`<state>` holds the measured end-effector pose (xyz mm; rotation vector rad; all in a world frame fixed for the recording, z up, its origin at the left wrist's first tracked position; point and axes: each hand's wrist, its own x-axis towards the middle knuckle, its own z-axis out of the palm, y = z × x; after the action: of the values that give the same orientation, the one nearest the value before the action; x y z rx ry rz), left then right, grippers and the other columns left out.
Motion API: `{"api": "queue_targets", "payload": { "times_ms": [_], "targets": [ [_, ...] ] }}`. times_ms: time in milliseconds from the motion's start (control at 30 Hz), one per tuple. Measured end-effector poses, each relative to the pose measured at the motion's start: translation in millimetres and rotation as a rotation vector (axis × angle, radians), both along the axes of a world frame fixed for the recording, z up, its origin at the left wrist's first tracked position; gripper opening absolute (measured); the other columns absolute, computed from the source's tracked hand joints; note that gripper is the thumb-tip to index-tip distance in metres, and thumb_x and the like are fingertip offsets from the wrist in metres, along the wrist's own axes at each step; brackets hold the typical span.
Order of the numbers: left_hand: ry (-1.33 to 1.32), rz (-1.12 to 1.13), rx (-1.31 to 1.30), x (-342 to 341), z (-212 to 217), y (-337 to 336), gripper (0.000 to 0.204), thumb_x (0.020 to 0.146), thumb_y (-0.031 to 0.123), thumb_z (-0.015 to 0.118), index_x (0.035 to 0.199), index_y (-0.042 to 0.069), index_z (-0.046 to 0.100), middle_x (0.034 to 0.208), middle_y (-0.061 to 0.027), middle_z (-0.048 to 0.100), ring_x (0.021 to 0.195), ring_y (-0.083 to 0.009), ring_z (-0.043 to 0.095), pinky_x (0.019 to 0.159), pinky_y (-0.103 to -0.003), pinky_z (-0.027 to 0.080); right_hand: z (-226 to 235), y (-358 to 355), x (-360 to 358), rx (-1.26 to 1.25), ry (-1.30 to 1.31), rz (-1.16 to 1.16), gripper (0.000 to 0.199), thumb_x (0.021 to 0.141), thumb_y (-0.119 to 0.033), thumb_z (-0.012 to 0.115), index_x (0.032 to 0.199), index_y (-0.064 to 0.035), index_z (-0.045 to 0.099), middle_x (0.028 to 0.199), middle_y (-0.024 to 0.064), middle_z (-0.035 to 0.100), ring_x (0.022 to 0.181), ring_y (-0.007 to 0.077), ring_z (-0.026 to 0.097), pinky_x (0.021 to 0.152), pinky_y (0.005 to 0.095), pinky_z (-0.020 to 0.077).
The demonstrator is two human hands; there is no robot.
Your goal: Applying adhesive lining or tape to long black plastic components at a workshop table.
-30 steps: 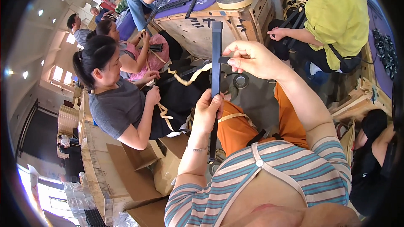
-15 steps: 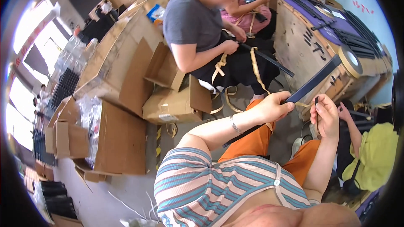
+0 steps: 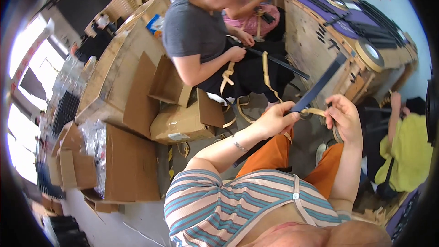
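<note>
At left, open cardboard box [image 3: 180,119] set on floor. Near centre, dark blue strip [image 3: 318,87] pinched by left hand [image 3: 275,120] at lower end, slanted up-right. Tan tape [image 3: 314,111] pinched by right hand [image 3: 344,118], touching strip. Tape roll [image 3: 369,55] seen on wooden bench [image 3: 315,41] beyond.

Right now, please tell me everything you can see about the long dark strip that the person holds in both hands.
The dark strip is long, flat, narrow and stiff-looking, dark blue to black. It slants up and to the right from the hands toward the wooden workbench. The left hand pinches its lower end. The right hand holds a tan tape that leaves the strip at that end. Whether more of the strip runs below the hands, I cannot tell.
</note>
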<state>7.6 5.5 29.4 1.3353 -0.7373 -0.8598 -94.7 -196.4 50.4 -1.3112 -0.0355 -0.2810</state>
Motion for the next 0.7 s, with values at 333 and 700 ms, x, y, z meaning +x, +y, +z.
{"api": "queue_targets", "payload": {
  "times_ms": [333, 700],
  "targets": [
    [-0.029, 0.028, 0.032, -2, -3, 3, 0.016, 0.091, 0.017, 0.047, 0.092, 0.001, 0.05, 0.06, -0.0022, 0.046, 0.047, -0.0084, 0.041, 0.044, -0.02, 0.034, 19, 3, 9, -0.322, 0.059, -0.197, 0.011, 0.085, -0.011, 0.059, 0.079, -0.001, 0.058, 0.067, 0.0008, 0.058, 0.054, 0.0049, 0.052, 0.045, 0.0186, 0.0385],
    [-0.101, 0.042, 0.038, 0, -6, 5, 0.017, 0.091, 0.019, 0.048, 0.09, 0.002, 0.05, 0.058, -0.002, 0.046, 0.046, -0.0091, 0.04, 0.043, -0.02, 0.033, 20, 5, 9, -0.371, -0.041, -0.157, 0.011, 0.086, -0.008, 0.057, 0.084, 0.0025, 0.059, 0.075, 0.0037, 0.061, 0.059, 0.0061, 0.052, 0.052, 0.0193, 0.0409]
  ]
}}
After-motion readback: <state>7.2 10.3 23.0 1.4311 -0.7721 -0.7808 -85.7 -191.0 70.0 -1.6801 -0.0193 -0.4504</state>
